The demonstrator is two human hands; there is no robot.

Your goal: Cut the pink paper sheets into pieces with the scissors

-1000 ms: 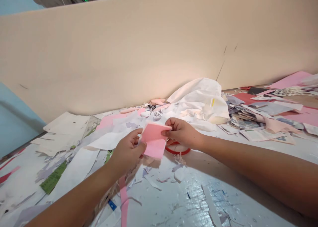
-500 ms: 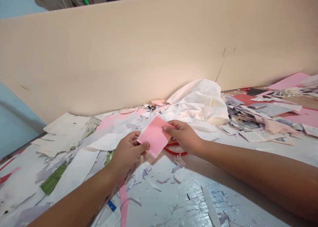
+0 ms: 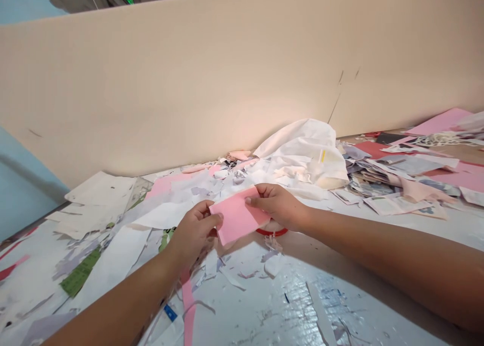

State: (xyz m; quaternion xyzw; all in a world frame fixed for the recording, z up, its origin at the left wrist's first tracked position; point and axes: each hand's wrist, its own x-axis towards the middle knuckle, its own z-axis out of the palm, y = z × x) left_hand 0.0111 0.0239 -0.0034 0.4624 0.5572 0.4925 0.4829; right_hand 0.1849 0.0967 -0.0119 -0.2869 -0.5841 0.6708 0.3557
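Note:
Between my two hands is a small pink paper piece (image 3: pixel 239 216), held tilted above the table. My left hand (image 3: pixel 196 230) pinches its left edge, thumb on top. My right hand (image 3: pixel 278 205) grips the upper right corner, also with the thumb on the face. Whether it is one sheet or several layers I cannot tell. Partly hidden below my right hand lies a red ring-like object (image 3: pixel 273 232). Torn paper scraps (image 3: pixel 230 275) and a long pink strip (image 3: pixel 189 310) lie on the table beneath.
A beige panel (image 3: pixel 181 94) rises behind the table. A crumpled white plastic bag (image 3: pixel 302 154) lies against it. Stacked printed papers (image 3: pixel 374 179) and pink sheets (image 3: pixel 440 121) are at the right. White paper sheets (image 3: pixel 102 197) and a green scrap (image 3: pixel 81 273) spread across the left.
The pink paper has turned in my hands, from standing cornerwise to lying wider and flatter. My left thumb has moved up along its left edge; my right hand stays nearly in place.

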